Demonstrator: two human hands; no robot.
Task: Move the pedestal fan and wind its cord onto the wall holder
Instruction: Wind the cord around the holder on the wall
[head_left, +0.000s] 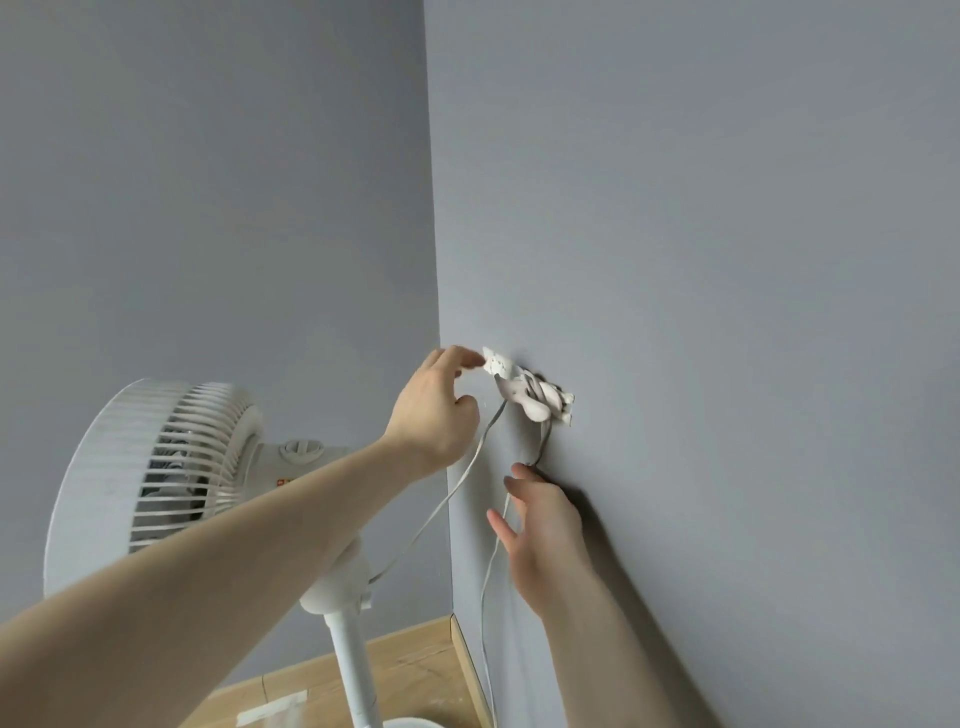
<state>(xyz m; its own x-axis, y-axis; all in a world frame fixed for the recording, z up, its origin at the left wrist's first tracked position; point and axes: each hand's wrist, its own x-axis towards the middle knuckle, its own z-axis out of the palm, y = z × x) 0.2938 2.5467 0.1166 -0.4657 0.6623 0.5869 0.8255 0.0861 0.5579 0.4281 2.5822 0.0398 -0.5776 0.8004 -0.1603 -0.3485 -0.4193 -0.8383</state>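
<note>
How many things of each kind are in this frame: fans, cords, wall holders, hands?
Pedestal fan: 1
Cord: 1
Wall holder: 1
Hands: 2, left hand and right hand
Total: 5

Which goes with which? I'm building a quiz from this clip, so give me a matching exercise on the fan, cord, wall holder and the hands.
Things:
1. pedestal fan
2. wall holder
3. left hand
4. right hand

States:
A. below the holder, at the hanging cord
B. fingers at the holder's upper end
C. stands in the corner, left
D. on the right-hand wall, cord wound round it

Pairs: 1-C, 2-D, 3-B, 4-A
</note>
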